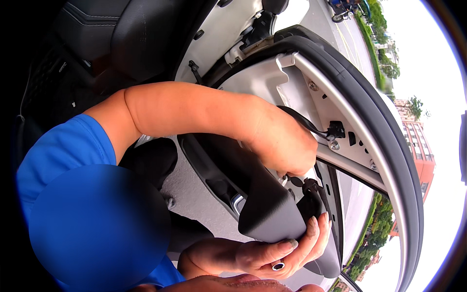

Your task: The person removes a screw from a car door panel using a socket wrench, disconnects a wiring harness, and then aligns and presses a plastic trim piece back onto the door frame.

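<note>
A detached black door trim panel [275,214] stands tilted away from the pale metal car door [296,87]. My right hand [287,255] grips its upper corner, thumb on one face and fingers round the edge; a ring shows on one finger. My left hand [284,138] reaches into the gap between panel and door, fingers curled down. Whatever its fingertips pinch is hidden beneath the hand. Just past them is a dark wiring harness [311,186] behind the panel. A black cable [301,118] runs behind my left hand to a black connector [335,130] on the door frame.
The window frame [384,131] with its black seal curves along the right. A black car seat [146,39] is at upper left. Grey pavement [187,187] shows below the door. Outside are a road, greenery, a reddish building [418,146] and a motorcycle [340,15].
</note>
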Tool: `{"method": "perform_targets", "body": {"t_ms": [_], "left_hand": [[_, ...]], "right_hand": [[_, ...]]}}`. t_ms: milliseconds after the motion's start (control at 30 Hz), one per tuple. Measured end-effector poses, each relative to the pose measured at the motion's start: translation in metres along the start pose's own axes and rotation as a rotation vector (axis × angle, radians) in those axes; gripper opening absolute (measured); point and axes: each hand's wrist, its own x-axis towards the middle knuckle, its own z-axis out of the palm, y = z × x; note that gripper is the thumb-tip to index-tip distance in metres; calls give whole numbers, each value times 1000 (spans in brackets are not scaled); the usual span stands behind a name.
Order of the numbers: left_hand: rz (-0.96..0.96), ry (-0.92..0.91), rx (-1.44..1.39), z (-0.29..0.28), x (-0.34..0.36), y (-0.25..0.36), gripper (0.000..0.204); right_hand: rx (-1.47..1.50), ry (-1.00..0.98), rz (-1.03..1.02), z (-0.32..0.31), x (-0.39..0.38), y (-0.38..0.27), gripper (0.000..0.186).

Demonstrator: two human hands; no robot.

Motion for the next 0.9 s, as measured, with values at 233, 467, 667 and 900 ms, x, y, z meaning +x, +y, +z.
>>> {"method": "perform_targets", "body": {"t_ms": [233,467,667,900], "left_hand": [[113,502,-441,12,-69,-5,23],[-300,1024,-181,30,-122,11,28],[-252,838,-251,34,-105,-4,32],[-311,1006,-91,50,-91,-5,32]], "right_hand": [[41,-28,42,5,-1,8,48],[-7,-76,-13,2,11,8,45],[-30,-115,-14,5,18,10,44],[-17,-64,-72,10,20,19,42]]}}
